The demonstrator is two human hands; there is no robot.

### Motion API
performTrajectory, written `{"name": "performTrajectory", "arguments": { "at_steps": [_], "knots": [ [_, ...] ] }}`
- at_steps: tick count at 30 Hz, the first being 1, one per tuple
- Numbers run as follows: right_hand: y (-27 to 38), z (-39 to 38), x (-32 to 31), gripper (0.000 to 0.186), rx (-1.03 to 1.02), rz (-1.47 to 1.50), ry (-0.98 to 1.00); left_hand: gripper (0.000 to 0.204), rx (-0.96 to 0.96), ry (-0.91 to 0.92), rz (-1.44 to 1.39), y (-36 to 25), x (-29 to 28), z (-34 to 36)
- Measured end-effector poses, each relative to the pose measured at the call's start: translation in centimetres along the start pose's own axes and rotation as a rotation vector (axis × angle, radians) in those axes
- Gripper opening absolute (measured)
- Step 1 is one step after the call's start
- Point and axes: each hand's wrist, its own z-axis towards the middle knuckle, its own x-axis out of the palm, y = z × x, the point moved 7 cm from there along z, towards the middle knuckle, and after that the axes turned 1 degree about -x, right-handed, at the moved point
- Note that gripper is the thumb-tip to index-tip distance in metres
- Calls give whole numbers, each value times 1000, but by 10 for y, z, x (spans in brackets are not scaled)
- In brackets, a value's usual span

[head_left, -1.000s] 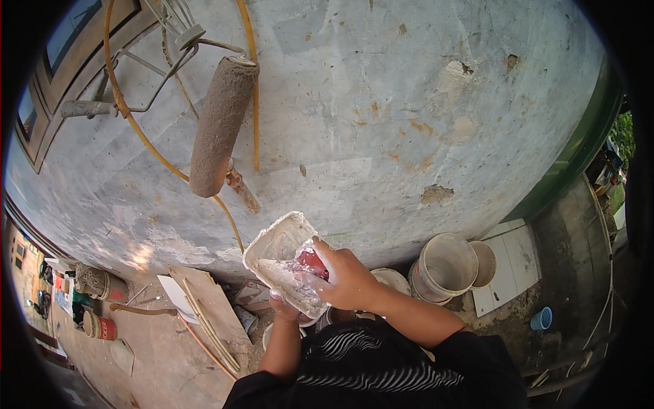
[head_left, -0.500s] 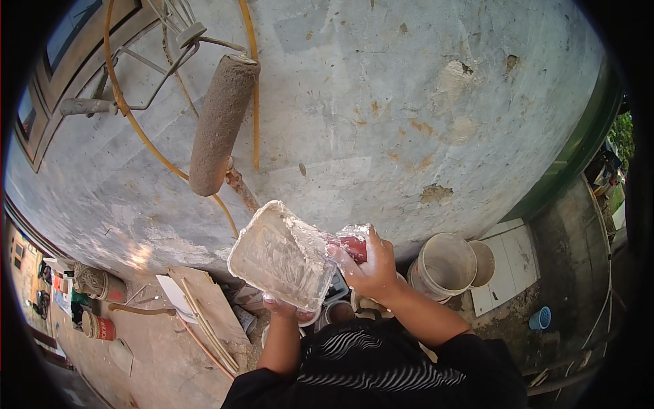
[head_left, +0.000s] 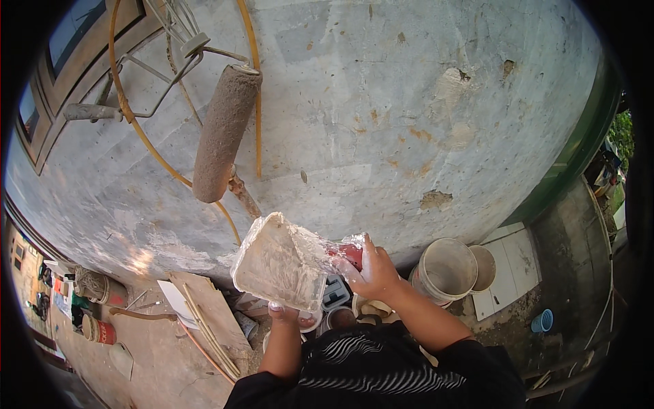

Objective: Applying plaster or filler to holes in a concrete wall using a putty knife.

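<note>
A translucent rectangular plastic tub [head_left: 278, 269] smeared with white putty is tilted in front of me. My left hand [head_left: 286, 313] grips it from its lower edge, with the thumb showing at the rim and the other fingers mostly hidden. In my right hand [head_left: 375, 274] is a putty knife with a red handle [head_left: 349, 255]. White putty covers its blade end, which meets the tub's right rim. Putty also coats the right fingers. Whether the blade reaches inside the tub is hard to make out.
A brown paint roller [head_left: 228, 133] and a yellow hose [head_left: 151, 150] hang before the patchy grey wall [head_left: 354, 102]. Around my feet stand a large bucket [head_left: 447, 267], boards [head_left: 211, 317] and a pale panel [head_left: 507, 269]. A blue cup [head_left: 542, 320] stands at right.
The tub has tipped a little and shifted slightly down and right. My right hand with the putty knife stays at its right rim, a touch lower.
</note>
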Motion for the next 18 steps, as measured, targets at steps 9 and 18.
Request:
{"name": "performTrajectory", "arguments": {
  "at_steps": [9,18],
  "knots": [
    [-11,0,5,60,-54,160,-20,110,11,22,-16,-1,0,-1],
    [-5,1,4,57,46,292,24,97,80,67,-133,5,-12,-15]
  ]
}}
